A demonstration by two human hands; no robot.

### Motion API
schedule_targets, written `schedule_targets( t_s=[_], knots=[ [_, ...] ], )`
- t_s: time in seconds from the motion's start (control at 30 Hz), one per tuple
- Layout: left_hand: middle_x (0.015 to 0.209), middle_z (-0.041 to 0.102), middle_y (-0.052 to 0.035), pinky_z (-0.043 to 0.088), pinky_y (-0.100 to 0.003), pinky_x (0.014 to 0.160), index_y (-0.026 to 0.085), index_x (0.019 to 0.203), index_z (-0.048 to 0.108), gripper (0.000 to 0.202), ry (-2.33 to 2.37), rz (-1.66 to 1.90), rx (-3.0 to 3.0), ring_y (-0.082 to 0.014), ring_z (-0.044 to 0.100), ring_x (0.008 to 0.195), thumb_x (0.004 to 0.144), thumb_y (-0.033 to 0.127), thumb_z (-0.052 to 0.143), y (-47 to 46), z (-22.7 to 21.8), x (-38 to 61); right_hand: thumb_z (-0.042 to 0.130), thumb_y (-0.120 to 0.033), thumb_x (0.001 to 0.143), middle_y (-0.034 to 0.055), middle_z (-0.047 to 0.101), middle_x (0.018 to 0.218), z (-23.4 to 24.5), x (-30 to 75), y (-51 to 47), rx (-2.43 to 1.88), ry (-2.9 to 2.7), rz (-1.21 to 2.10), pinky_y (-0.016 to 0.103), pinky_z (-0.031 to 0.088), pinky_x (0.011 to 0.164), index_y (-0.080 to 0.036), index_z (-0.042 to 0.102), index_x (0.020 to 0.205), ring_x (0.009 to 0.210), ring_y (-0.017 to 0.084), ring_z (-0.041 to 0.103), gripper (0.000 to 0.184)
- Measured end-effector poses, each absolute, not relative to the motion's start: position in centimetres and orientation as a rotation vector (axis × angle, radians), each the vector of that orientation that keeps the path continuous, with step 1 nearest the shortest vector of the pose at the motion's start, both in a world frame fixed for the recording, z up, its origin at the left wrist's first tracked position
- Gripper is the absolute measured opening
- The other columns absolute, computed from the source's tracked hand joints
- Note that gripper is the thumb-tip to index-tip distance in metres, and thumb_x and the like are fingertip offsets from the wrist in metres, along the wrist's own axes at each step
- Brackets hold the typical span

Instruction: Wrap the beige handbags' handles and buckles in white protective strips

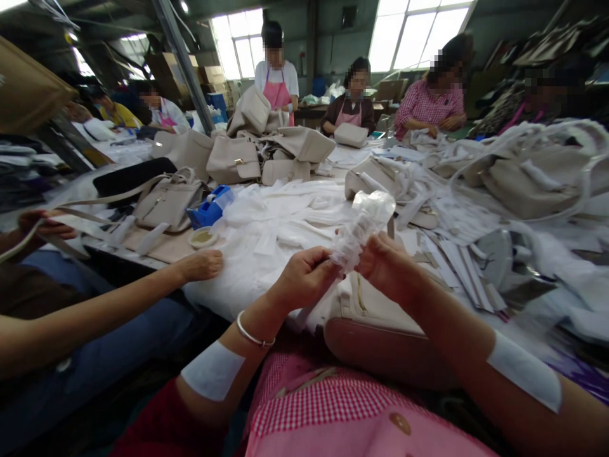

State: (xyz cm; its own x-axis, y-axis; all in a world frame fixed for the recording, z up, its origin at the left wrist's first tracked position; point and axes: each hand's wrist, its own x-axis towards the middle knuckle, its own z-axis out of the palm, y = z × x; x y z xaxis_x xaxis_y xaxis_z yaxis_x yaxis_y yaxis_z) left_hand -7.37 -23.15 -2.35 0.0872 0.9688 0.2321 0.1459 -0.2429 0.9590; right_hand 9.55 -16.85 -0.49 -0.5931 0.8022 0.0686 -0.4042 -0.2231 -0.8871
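Both my hands grip a bunched piece of clear plastic wrap (365, 219) in front of me, above the table's edge. My left hand (307, 274) pinches its lower left side between thumb and fingers. On the other side, my right hand (387, 266) closes on the wrap with bent fingers. Just below my right hand, a beige handbag (368, 339) leans against my lap, with a gold zip pull on its front. Part of the bag is hidden behind my right forearm.
White wrapping sheets (266, 222) cover the table ahead. A blue tape dispenser (209, 206) and a round dish (202, 237) stand to the left. A co-worker's hand (202, 265) rests at the table edge there. Beige bags (233, 158) are piled behind; cardboard strips (457, 266) lie right.
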Motion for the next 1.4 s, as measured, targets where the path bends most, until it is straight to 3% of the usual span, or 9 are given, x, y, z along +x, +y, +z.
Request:
schedule_targets(
  t_s=[0.13, 0.33, 0.57, 0.87, 0.93, 1.03, 1.1, 1.23, 1.4],
  knots=[
    [0.084, 0.069, -0.0055, 0.048, -0.025, 0.073, 0.012, 0.090, 0.069, 0.025, 1.143, 1.230, 1.627, -0.0148, 0.060, 0.076, 0.092, 0.035, 0.059, -23.4, -1.4, -7.2, 0.084, -0.045, 0.069, 0.0055, 0.075, 0.087, -1.8, 8.8, -17.6, -0.589, -1.238, 2.019, 0.035, 0.056, 0.077, -0.020, 0.075, 0.093, 0.080, 0.021, 0.068, 0.036],
    [0.102, 0.072, -0.0086, 0.050, -0.030, 0.082, 0.014, 0.110, 0.071, 0.037, 1.008, 1.046, 1.387, -0.0195, 0.064, 0.091, 0.084, 0.040, 0.069, -24.1, -2.3, -8.6, 0.084, -0.036, 0.072, 0.0044, 0.077, 0.088, -0.8, 8.7, -16.8, -0.659, -1.196, 1.672, 0.037, 0.054, 0.085, -0.021, 0.076, 0.086, 0.087, 0.022, 0.070, 0.022],
    [0.078, 0.070, -0.0035, 0.047, -0.025, 0.066, 0.013, 0.089, 0.075, 0.033, 1.066, 0.876, 1.353, -0.0151, 0.060, 0.071, 0.084, 0.044, 0.068, -25.0, -4.8, -10.0, 0.083, -0.033, 0.073, 0.0034, 0.077, 0.081, 0.5, 8.9, -16.4, -0.651, -1.177, 1.549, 0.042, 0.056, 0.085, -0.021, 0.073, 0.085, 0.083, 0.023, 0.073, 0.019],
    [0.069, 0.067, -0.0036, 0.045, -0.025, 0.062, 0.010, 0.081, 0.074, 0.029, 1.293, 1.199, 1.382, -0.0146, 0.058, 0.068, 0.083, 0.038, 0.068, -22.7, -3.2, -7.0, 0.083, -0.030, 0.072, 0.0031, 0.077, 0.081, -2.7, 6.8, -17.8, -0.687, -1.222, 1.562, 0.037, 0.056, 0.079, -0.020, 0.075, 0.082, 0.079, 0.021, 0.071, 0.016],
    [0.074, 0.069, -0.0046, 0.047, -0.027, 0.066, 0.009, 0.084, 0.075, 0.029, 1.250, 1.238, 1.374, -0.0145, 0.060, 0.070, 0.083, 0.037, 0.068, -22.4, -2.9, -6.9, 0.082, -0.030, 0.072, 0.0026, 0.076, 0.080, -2.5, 7.0, -17.2, -0.666, -1.216, 1.526, 0.036, 0.056, 0.078, -0.020, 0.074, 0.081, 0.079, 0.021, 0.071, 0.016],
    [0.101, 0.073, -0.0079, 0.048, -0.030, 0.083, 0.013, 0.104, 0.073, 0.032, 1.057, 1.314, 1.379, -0.0170, 0.064, 0.091, 0.080, 0.034, 0.073, -22.5, -2.6, -8.0, 0.083, -0.027, 0.071, 0.0024, 0.076, 0.078, -1.0, 7.7, -16.0, -0.617, -1.164, 1.478, 0.037, 0.057, 0.078, -0.020, 0.073, 0.080, 0.077, 0.020, 0.072, 0.016],
    [0.108, 0.071, -0.0084, 0.047, -0.030, 0.089, 0.015, 0.108, 0.072, 0.034, 1.015, 1.278, 1.374, -0.0176, 0.063, 0.098, 0.079, 0.033, 0.075, -22.9, -2.8, -9.2, 0.083, -0.025, 0.071, 0.0020, 0.076, 0.075, 0.1, 8.2, -15.3, -0.576, -1.131, 1.428, 0.038, 0.058, 0.080, -0.020, 0.072, 0.079, 0.076, 0.020, 0.072, 0.014],
    [0.086, 0.069, -0.0038, 0.045, -0.026, 0.074, 0.013, 0.097, 0.072, 0.029, 1.027, 1.059, 1.320, -0.0128, 0.059, 0.079, 0.078, 0.035, 0.077, -23.6, -4.2, -10.5, 0.081, -0.021, 0.072, 0.0015, 0.075, 0.073, 1.0, 8.5, -14.7, -0.532, -1.103, 1.397, 0.040, 0.058, 0.085, -0.019, 0.071, 0.078, 0.075, 0.019, 0.072, 0.012],
    [0.081, 0.061, 0.0011, 0.041, -0.022, 0.066, 0.015, 0.092, 0.063, 0.033, 1.008, 1.158, 1.226, -0.0097, 0.055, 0.072, 0.073, 0.034, 0.081, -23.4, -4.7, -10.1, 0.082, -0.025, 0.073, 0.0017, 0.075, 0.076, 0.8, 8.2, -15.1, -0.534, -1.102, 1.441, 0.040, 0.057, 0.088, -0.019, 0.071, 0.080, 0.077, 0.019, 0.072, 0.014]
  ],
)
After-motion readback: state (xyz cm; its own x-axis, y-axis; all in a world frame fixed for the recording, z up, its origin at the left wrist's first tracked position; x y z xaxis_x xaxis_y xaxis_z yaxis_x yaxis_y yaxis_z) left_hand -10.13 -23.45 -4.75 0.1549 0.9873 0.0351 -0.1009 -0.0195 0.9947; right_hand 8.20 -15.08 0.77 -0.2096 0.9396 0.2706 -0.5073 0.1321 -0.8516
